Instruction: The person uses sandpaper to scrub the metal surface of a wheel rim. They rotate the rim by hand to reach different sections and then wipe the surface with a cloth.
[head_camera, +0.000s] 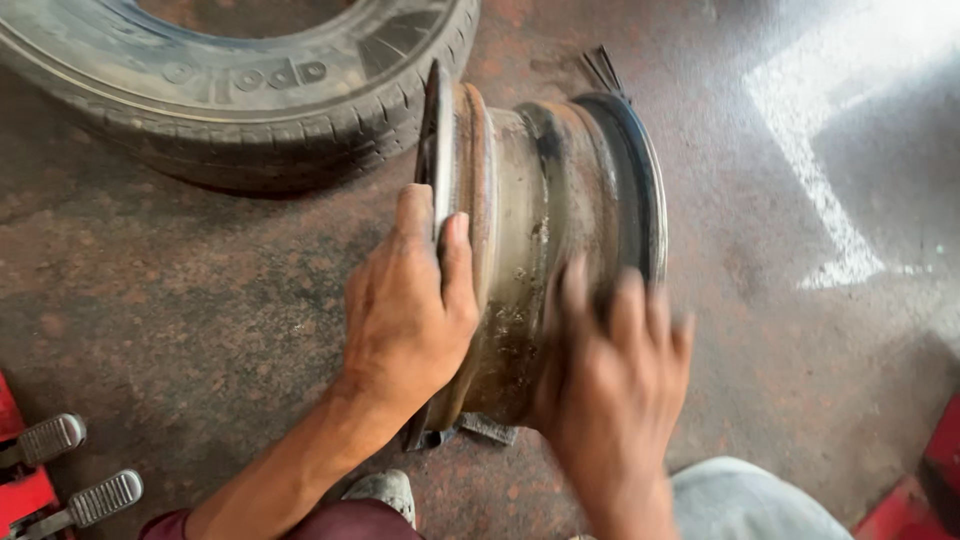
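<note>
Two hands on rusty rim (530, 200): left hand (405, 310) grip closed round flange (right hand (615, 380) blurred).

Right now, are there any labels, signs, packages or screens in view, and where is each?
No packages, signs or screens.
Raised lettering moulded on the black tyre sidewall, upper left, lying flat on the floor.
White painted floor marking, upper right, an angled stripe on reddish concrete.

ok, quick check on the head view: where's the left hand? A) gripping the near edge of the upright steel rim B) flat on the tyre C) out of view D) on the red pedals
A: the left hand has its fingers curled over the edge flange of the rusty steel rim, which stands upright on the floor; the tyre lies untouched behind.
</note>
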